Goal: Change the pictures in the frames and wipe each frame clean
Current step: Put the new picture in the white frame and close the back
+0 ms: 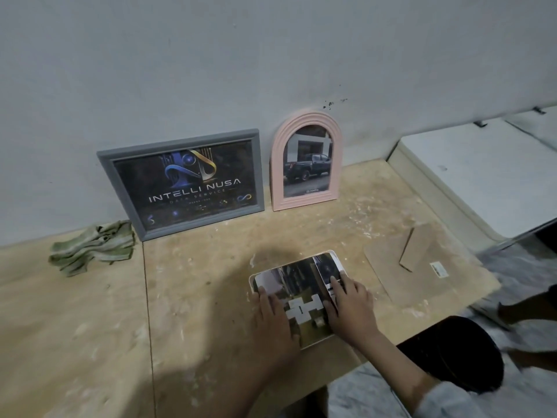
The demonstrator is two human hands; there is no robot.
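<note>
Both hands, left [272, 312] and right [346, 300], press flat with fingers spread on the frame [301, 294] lying face-down at five o'clock on the table [196, 297]; light, rigid, probably glass-fronted, best gripped by its edges.

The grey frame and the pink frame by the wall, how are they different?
The grey frame is a wide rectangle; the pink frame is tall with a rounded arch top. The grey frame is the bigger one. The grey frame shows a dark poster with the words INTELLI NUSA; the pink frame shows a dark pickup truck. Both stand on the wooden table, leaning back against the wall, side by side.
</note>
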